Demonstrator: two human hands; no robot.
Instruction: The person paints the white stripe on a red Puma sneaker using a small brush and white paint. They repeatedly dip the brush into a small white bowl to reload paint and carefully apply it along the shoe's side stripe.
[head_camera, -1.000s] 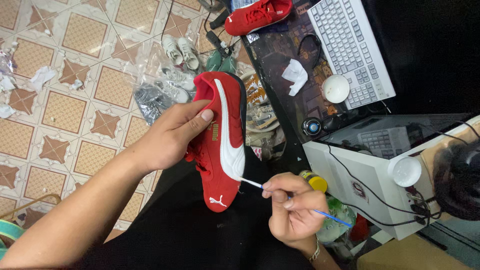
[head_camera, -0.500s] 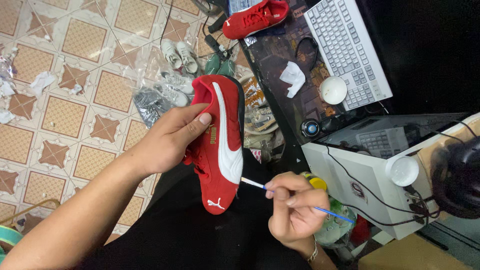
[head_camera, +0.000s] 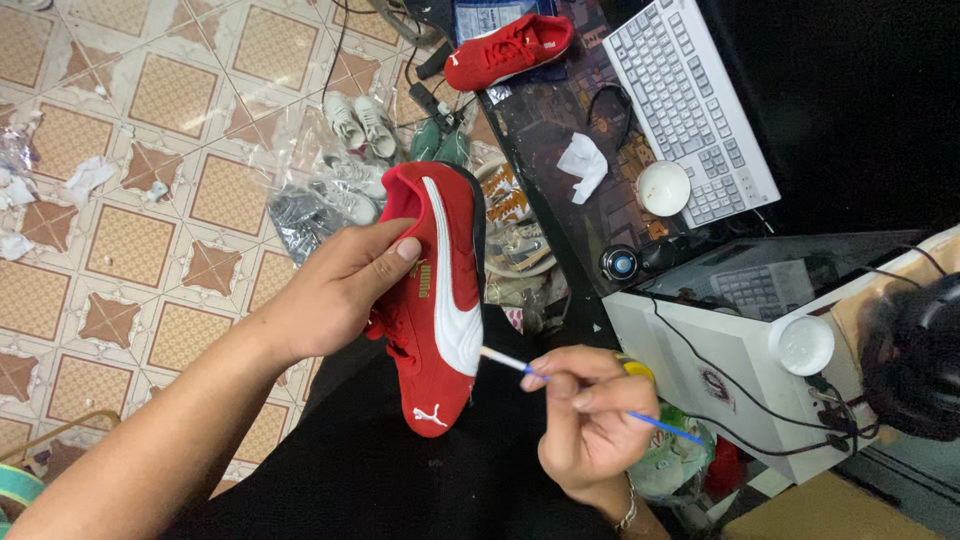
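Item 1, lower left to centre of the frame: my left hand (head_camera: 335, 295), fingers wrapped round the collar and side of the shoe, thumb lying flat on the upper. Closed firmly on it.

Item 2, centre: red suede low-top shoe with a white curved side stripe (head_camera: 440, 305), held in the air above my dark lap. Its long axis runs nearly top to bottom of the frame, heel opening toward the top, toe toward the bottom. It lies just left of my right hand; the left hand carries it, the right only comes near.

Item 3, centre right: thin brush with a white tip and blue handle (head_camera: 590, 395), slanting from the stripe's lower right edge down to the right. The tip is at the white stripe; I cannot tell if it touches.

Item 4, lower centre right: my right hand (head_camera: 590, 425), fingers pinched together on the brush shaft.

Item 5, behind that hand: small pot with a yellow lid (head_camera: 636, 368), mostly hidden; contents not visible.

Item 6, upper centre: second red shoe (head_camera: 508, 50) on the dark counter (head_camera: 545, 120).

Item 7, right of centre: small white round bowl (head_camera: 663, 187) beside a white keyboard (head_camera: 690, 100); I cannot tell what is in it.
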